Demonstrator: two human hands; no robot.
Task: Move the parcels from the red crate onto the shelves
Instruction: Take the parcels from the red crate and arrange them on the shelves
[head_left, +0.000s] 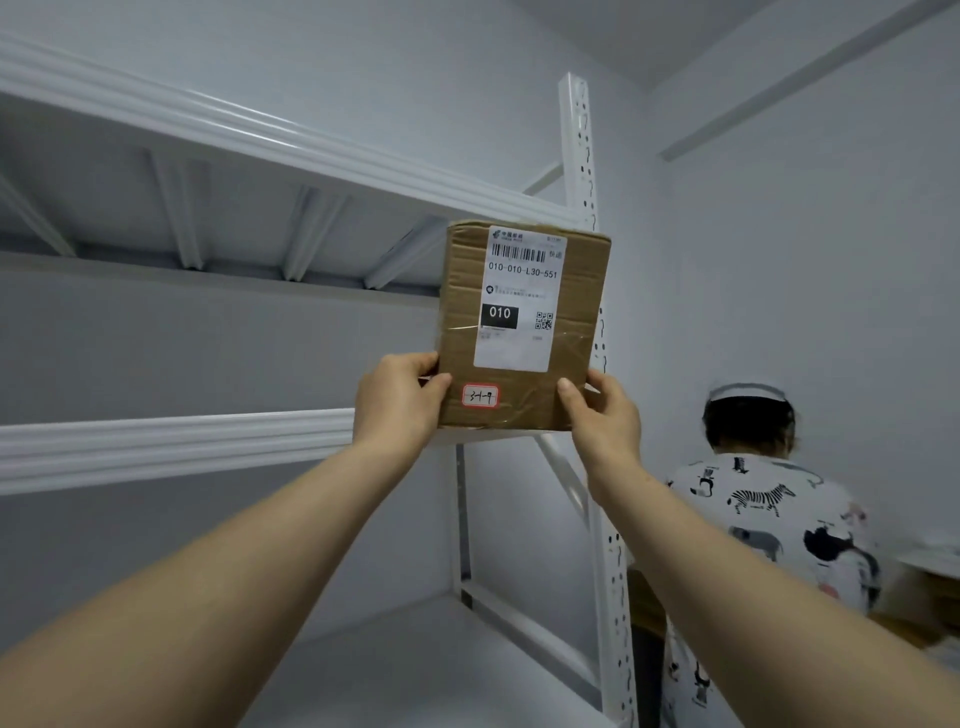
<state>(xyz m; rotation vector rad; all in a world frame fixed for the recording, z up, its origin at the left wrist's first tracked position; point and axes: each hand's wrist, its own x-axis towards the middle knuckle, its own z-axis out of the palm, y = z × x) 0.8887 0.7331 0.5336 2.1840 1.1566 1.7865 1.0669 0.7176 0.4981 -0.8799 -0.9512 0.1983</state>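
Both hands are holding one parcel (522, 332) upright at the right end of the middle shelf (176, 447), front edge, just beside the upright post (582, 156). The left hand (400, 400) is pinching the lower left corner, thumb on the front face, the other fingers going behind and out of sight. The right hand (602, 410) is doing the same at the lower right corner. The shipping label (519, 301) and a small red-bordered sticker (480, 396) are facing the camera. The parcel's bottom edge is sitting level with the shelf's front rail; whether it is bearing on the shelf, I cannot tell. Red crate is not showing. Likely risks: the grip is low and the box is standing tall on a narrow face, so it may be tipping backward or forward if let go before the base is fully on the surface. Its top is running close under the upper shelf (260, 135) and could be catching there. Set too near the right corner, it may be slipping off the end past the post, toward another person (763, 509) bending nearby. A drop would be landing on the lower shelf (415, 670).
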